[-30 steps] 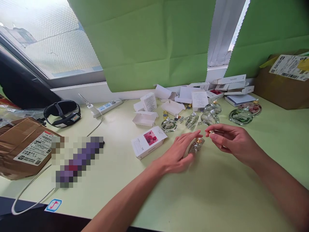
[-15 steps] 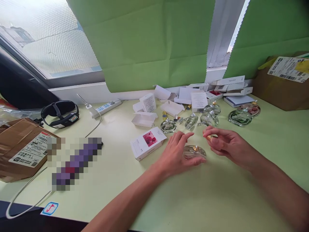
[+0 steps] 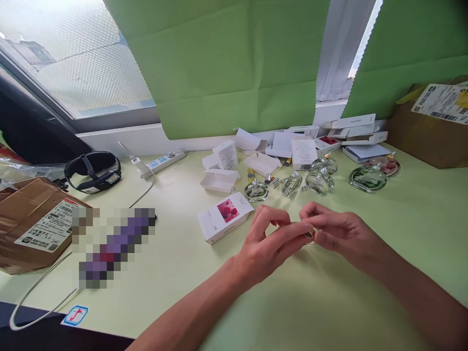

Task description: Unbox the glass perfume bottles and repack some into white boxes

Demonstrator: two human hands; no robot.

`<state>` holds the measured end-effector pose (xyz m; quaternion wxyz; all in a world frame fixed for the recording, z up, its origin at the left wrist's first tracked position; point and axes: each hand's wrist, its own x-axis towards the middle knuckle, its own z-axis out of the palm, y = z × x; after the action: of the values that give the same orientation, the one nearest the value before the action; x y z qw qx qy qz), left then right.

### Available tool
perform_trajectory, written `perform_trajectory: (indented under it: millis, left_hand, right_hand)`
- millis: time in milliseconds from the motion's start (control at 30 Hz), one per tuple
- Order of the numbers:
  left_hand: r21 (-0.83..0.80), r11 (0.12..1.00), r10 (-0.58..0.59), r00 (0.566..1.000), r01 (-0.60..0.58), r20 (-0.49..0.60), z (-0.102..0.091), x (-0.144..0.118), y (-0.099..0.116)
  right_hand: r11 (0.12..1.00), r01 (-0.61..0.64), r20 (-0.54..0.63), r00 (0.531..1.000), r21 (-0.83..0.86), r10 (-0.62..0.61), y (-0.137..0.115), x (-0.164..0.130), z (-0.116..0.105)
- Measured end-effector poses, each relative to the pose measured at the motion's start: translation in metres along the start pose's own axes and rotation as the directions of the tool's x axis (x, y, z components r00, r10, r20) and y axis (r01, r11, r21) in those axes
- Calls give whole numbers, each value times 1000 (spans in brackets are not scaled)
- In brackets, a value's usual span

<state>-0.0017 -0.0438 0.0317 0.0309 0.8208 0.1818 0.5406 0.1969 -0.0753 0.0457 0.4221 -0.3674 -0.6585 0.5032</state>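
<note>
Small glass bottle (image 3: 306, 239) sits on the table (image 3: 329, 302), mostly hidden between both hands. Left hand (image 3: 268, 243) curls around it, fingers closed on its body. Right hand (image 3: 338, 234) pinches what appears to be its gold cap. Recommend steadying the bottle upright and seating the cap squarely.

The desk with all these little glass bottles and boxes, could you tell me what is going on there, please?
A person seated at the pale green table has both hands together over a small clear glass bottle. The left hand covers most of it, and the right hand pinches at its far end, where a bit of glass and gold shows. Behind them lie more glass bottles, open white boxes and a white box with a rose picture.
</note>
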Motion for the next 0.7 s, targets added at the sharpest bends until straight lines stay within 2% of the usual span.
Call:
perform_trajectory:
  millis: [100, 200, 400, 567, 700]
  left_hand:
    - [42, 999, -29, 1000, 29, 1, -2, 3, -1]
    - [73, 996, -52, 998, 49, 42, -4, 7, -2]
    - [-14, 1000, -14, 985, 16, 170, -3, 7, -4]
    - [-35, 997, -68, 986, 74, 153, -2, 5, -5]
    - [-27, 993, -114, 986, 118, 120, -2, 6, -4]
  right_hand:
    - [942, 167, -151, 964, -292, -217, -5, -4, -3]
    - [836, 204, -224, 907, -509, -358, -9, -8, -1]
    - [798, 49, -258, 933, -601, -252, -10, -7, 14]
    - [823, -19, -287, 941, -568, -177, -11, -5, 11]
    - [799, 0, -239, 954, -601, -180, -13, -6, 5]
